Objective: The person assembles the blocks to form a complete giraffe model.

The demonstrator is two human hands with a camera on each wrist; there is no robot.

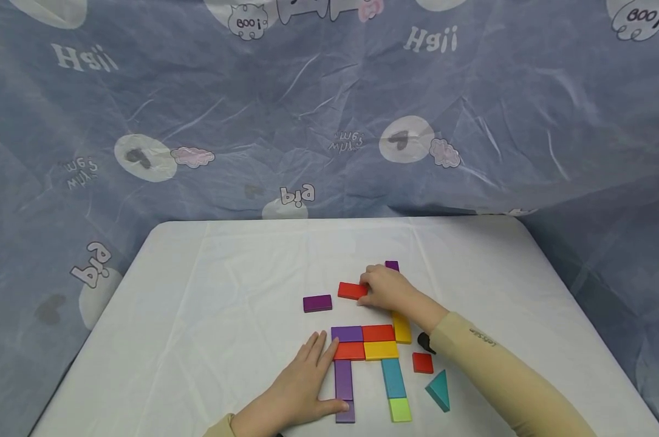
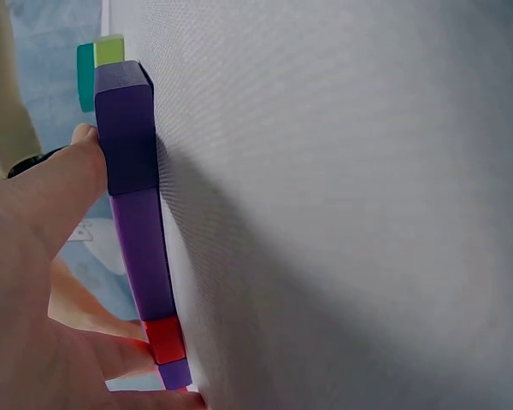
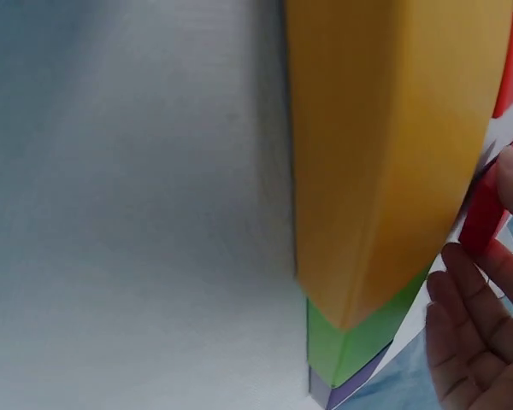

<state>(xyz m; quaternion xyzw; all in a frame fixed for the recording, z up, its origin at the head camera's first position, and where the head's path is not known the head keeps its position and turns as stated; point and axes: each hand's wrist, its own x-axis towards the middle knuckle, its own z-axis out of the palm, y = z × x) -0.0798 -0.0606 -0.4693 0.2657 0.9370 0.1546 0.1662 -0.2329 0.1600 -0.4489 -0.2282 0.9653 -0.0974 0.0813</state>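
Note:
My right hand (image 1: pixel 388 288) pinches a red rectangular block (image 1: pixel 351 291) between thumb and fingers, above the joined blocks in the head view. The right wrist view also shows this red block (image 3: pixel 482 209) at the fingertips. With fingers spread, my left hand (image 1: pixel 302 379) rests along the left side of the block figure. Its thumb touches the lower purple block (image 1: pixel 347 414), and a fingertip touches a red block (image 1: pixel 352 351). A longer purple block (image 1: pixel 343 379) lies between them. Beside these are a yellow block (image 1: pixel 381 350), another red block (image 1: pixel 378 332) and a violet block (image 1: pixel 347 333).
A dark purple block (image 1: pixel 317 303) lies apart at left. A column of yellow (image 1: pixel 402 328), green (image 3: pixel 333 342) and purple (image 1: pixel 392 265) blocks runs under my right hand. Blue (image 1: pixel 393 377) and lime (image 1: pixel 400 409) blocks form the right leg. A red square (image 1: pixel 423 363) and teal triangle (image 1: pixel 441 390) lie rightward.

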